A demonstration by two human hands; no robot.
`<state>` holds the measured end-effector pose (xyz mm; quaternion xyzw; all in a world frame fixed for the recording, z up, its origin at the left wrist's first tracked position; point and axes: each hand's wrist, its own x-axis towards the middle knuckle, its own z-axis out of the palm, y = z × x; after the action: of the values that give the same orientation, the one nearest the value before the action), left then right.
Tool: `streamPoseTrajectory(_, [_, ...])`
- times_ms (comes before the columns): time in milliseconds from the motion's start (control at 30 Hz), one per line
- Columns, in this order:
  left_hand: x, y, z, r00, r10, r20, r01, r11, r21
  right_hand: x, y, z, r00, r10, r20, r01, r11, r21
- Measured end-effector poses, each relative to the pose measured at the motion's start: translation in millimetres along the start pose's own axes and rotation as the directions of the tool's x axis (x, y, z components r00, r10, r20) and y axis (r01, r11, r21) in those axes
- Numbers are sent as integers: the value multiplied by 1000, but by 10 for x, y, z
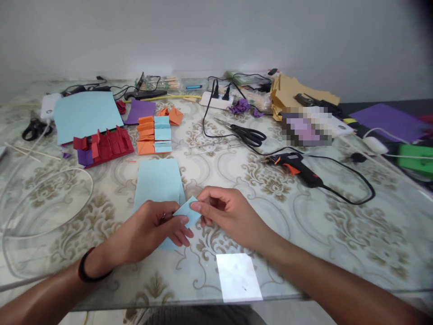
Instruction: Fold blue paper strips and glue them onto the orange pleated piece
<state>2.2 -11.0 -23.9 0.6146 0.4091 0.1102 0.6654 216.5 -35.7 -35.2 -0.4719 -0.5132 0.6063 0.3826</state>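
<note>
Between my two hands is a small light blue piece of paper (188,209), held tilted above the table. My left hand (157,228) pinches its lower left side between thumb and fingers. At its upper right, my right hand (223,210) grips it with thumb on top and fingers beneath. Larger light blue paper sheets (157,178) lie under and behind my left hand. Farther back sit folded orange paper pieces (145,135) beside folded light blue paper pieces (163,134). A folded red paper piece (113,146) rests to their left.
A glue gun (294,167) with a looping cord lies at right, near black-handled scissors (248,134). A white power strip (216,100) stands at the back. A white square of paper (238,276) lies by the front edge. A white cable (91,185) curls at left.
</note>
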Motion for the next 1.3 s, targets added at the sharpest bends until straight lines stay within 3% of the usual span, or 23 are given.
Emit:
streamPoseTrajectory(167, [10, 13, -49, 999, -16, -33, 16, 1000, -25, 15, 26, -26, 996, -18, 82, 37, 970, -239])
streamPoseTrajectory(333, [42, -27, -71, 1000, -14, -17, 14, 1000, -27, 22, 18, -25, 994, -89, 69, 105, 953, -284])
streamPoseTrajectory(500, [34, -11, -83, 999, -5, -44, 9, 996, 94, 20, -2, -22, 979, -190, 76, 204, 900, -384])
streamPoseTrajectory(633, [-3, 35, -65, 998, 1, -59, 14, 966, 259, 27, 14, -37, 976, -153, 153, 201, 903, -379])
streamPoseTrajectory(767, [-32, 55, -44, 997, 18, -77, 11, 933, 360, 21, 44, -15, 962, -222, 158, 267, 880, -393])
streamPoseTrajectory(900, [-43, 56, -68, 996, 76, -35, -57, 927, 370, 5, 67, 33, 945, -305, 118, 326, 847, -419])
streamPoseTrajectory(1067, [-22, 33, -106, 993, 70, 97, -97, 943, 319, 4, 36, 10, 971, -195, 136, 230, 914, -335])
streamPoseTrajectory(1300, [-57, 72, -56, 991, 136, 20, -134, 925, 356, 25, -59, -101, 963, -225, 147, 262, 909, -324])
